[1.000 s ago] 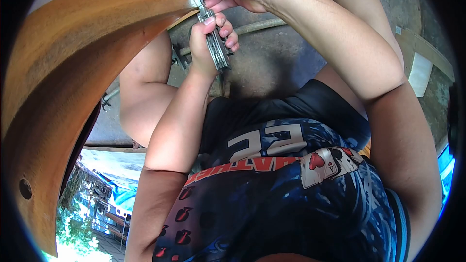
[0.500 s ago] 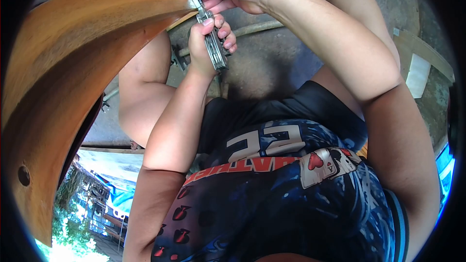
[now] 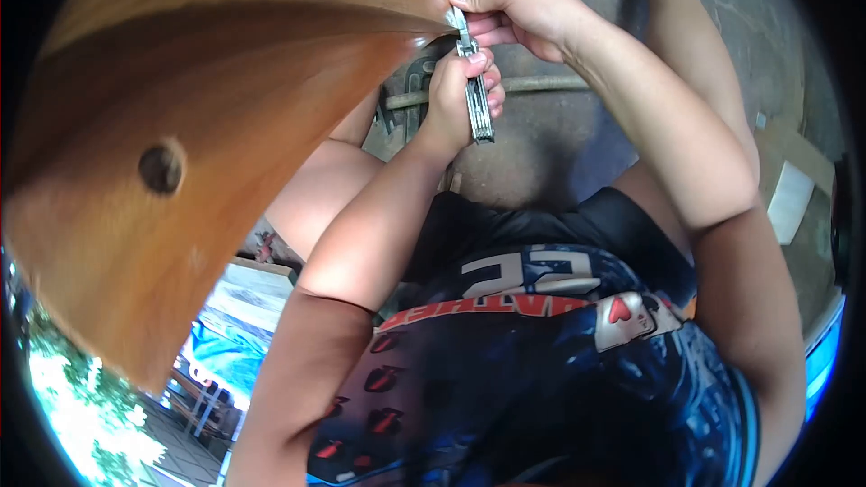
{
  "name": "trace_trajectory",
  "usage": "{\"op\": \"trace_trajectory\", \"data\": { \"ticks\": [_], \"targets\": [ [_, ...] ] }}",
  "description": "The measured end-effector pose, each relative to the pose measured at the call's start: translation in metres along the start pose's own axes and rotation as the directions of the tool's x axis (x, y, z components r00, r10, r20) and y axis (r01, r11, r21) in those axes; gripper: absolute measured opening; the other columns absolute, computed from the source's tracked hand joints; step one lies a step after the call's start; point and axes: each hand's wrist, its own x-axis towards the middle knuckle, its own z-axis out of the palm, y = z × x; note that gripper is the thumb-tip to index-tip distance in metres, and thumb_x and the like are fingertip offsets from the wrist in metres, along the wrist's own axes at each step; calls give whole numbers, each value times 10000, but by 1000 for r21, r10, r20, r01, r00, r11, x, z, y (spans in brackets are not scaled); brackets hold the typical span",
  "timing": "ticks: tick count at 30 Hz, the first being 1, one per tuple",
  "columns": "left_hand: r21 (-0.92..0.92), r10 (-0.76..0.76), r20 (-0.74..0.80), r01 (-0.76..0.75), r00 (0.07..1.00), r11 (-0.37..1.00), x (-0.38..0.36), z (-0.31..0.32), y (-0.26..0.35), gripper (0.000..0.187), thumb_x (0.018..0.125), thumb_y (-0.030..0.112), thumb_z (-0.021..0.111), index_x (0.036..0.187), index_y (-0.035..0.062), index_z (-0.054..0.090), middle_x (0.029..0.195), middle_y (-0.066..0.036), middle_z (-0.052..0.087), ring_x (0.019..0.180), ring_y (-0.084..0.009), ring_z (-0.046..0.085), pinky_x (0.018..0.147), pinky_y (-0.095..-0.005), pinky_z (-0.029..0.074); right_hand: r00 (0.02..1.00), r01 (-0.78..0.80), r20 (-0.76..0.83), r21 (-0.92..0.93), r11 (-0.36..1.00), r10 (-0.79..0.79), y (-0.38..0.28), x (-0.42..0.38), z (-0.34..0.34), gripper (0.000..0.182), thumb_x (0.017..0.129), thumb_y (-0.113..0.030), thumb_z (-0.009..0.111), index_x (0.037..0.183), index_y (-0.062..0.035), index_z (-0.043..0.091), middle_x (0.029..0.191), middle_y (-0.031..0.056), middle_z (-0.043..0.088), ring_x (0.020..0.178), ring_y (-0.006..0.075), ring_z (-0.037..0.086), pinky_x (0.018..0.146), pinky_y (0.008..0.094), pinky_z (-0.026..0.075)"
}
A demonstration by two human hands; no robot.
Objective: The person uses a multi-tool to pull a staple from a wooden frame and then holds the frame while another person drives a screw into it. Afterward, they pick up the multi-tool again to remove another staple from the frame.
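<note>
My left hand [image 3: 456, 95] is wrapped round the silvery handles of a folding multi-tool [image 3: 480, 108], thumb on top. A metal part of the tool points up to the tapered tip of a large orange-brown curved panel [image 3: 271, 63]. At that tip my right hand [image 3: 519, 13] is closed in a pinch, thumb over bent fingers. Whether it pinches the panel's tip or the tool's metal end, I cannot make out. The panel is smooth, has a long dark crease and one round hole, and fills the upper left close to the camera.
Bare legs are spread on either side of a grey floor [image 3: 541, 140]. A pale rod [image 3: 541, 83] crosses the floor behind my left hand. Flat cardboard [image 3: 803, 149] with a white sheet [image 3: 787, 203] lies at the right. Bright foliage [image 3: 77, 388] shows at lower left.
The panel, tool and both hands now appear further right in the view, and the panel's round hole has come more into sight. Both hands keep their grip.
</note>
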Motion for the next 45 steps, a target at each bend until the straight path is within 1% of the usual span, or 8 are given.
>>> {"op": "trace_trajectory", "data": {
  "ticks": [12,21,26,31,35,39,42,45],
  "targets": [
    [-21,57,-53,-59,997,998,-7,12,-8,215,927,312,529,929,105,472,753,-25,452,600,-154,491,547,-301,435,998,36,-41,-72,997,-39,4,-4,-2,273,890,-173,767,1028,51,692,914,101,706,779,148,673,672,259,600],
    [38,61,-56,-59,997,998,-10,16,-5,337,914,472,507,917,137,474,762,-3,471,651,-174,503,589,-335,431,998,66,1,-114,991,-67,5,-9,-6,325,891,-216,779,1031,66,701,904,104,699,776,139,666,684,256,597],
    [-70,47,-57,-51,997,996,-8,9,-11,215,936,326,545,931,114,511,747,-10,515,619,-144,555,551,-320,497,995,98,40,-87,991,-95,26,7,-12,286,905,-248,762,1013,14,729,889,68,709,754,118,649,675,262,569],
    [249,280,-65,-256,958,934,-13,26,3,220,921,312,590,896,95,562,721,-24,551,589,-150,574,532,-326,513,990,136,51,-70,988,-132,-1,-24,6,213,968,-176,655,1050,15,700,939,74,709,820,152,667,742,298,559],
    [205,281,-124,-252,952,946,-22,35,11,283,918,376,600,908,93,608,728,-29,564,599,-126,561,531,-249,424,976,137,176,-41,990,-128,4,-21,-9,217,964,-174,652,1040,30,665,966,107,703,880,206,680,813,352,563],
    [301,72,-67,-49,995,953,-23,20,19,346,920,415,579,915,76,648,699,-36,571,560,-126,550,440,-309,409,977,138,177,-81,987,-122,0,-29,-1,245,969,-202,649,1080,17,635,951,87,693,887,200,673,856,363,550],
    [534,84,-65,-36,994,845,-34,17,26,402,918,450,566,934,58,652,621,-41,541,540,-123,544,393,-320,388,987,103,136,-150,983,-83,0,-34,-3,385,948,-254,678,1227,-3,595,1090,99,654,1013,219,637,894,419,530],
    [961,324,-93,0,941,278,-53,10,20,655,836,596,601,977,-37,690,843,-207,699,825,-308,698,741,-426,542,977,185,-40,-316,931,-208,-7,-55,8,723,842,-187,710,1482,-43,406,1450,163,461,1331,311,462,1064,525,404]
  ]
}}
